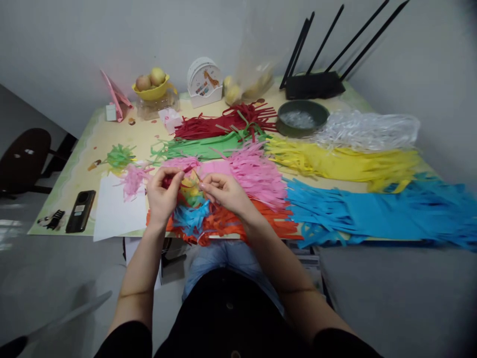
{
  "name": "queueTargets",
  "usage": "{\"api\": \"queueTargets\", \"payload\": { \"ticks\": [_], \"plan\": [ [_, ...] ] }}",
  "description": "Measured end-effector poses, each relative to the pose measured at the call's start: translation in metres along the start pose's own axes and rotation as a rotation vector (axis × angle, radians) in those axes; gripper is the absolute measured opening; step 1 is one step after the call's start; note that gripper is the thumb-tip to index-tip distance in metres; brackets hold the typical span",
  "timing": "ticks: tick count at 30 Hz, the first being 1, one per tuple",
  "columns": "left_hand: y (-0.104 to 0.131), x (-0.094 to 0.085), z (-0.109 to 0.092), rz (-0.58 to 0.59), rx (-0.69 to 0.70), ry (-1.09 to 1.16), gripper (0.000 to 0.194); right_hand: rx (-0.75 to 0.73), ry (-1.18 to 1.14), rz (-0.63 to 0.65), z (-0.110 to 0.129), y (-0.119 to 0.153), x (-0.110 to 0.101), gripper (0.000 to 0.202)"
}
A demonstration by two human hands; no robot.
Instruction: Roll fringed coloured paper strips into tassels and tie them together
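Observation:
Closed in a pinch, my left hand [164,193] holds a dark red strip [188,170] above the table. My right hand [222,191] is pinched close to it on the right, on something thin that I cannot make out. Below and between the hands lie yellow and blue fringed pieces [193,217] on orange fringed paper [223,221]. Pink fringed paper [257,174] spreads behind my right hand. Green [208,146] and red [204,127] fringed bundles lie farther back. A small pink tuft [133,182] rests left of my left hand.
Yellow [343,165] and blue [387,211] fringed bundles cover the right side. Behind them are a dark bowl [302,118], clear strands [368,130] and a black router [315,85]. A phone [81,211], white paper [119,211] and green tuft [119,156] lie left.

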State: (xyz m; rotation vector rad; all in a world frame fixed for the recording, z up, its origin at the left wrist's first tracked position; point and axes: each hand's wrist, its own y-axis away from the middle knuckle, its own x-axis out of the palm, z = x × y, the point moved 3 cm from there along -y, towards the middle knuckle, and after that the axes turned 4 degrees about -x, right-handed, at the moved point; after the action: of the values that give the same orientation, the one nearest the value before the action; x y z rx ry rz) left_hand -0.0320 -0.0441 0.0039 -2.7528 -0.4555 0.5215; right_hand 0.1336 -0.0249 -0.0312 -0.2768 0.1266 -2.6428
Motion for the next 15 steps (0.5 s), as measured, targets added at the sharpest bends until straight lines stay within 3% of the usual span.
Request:
{"api": "queueTargets", "payload": {
  "ticks": [5, 15],
  "plan": [
    [0.001, 0.004, 0.0, 0.138, -0.065, 0.09, 0.015, -0.022, 0.005, 0.048, 0.005, 0.002, -0.002, 0.048],
    [0.003, 0.009, 0.009, 0.134, -0.274, 0.411, 0.032, -0.023, -0.01, 0.097, 0.014, 0.008, 0.004, 0.043]
  ]
}}
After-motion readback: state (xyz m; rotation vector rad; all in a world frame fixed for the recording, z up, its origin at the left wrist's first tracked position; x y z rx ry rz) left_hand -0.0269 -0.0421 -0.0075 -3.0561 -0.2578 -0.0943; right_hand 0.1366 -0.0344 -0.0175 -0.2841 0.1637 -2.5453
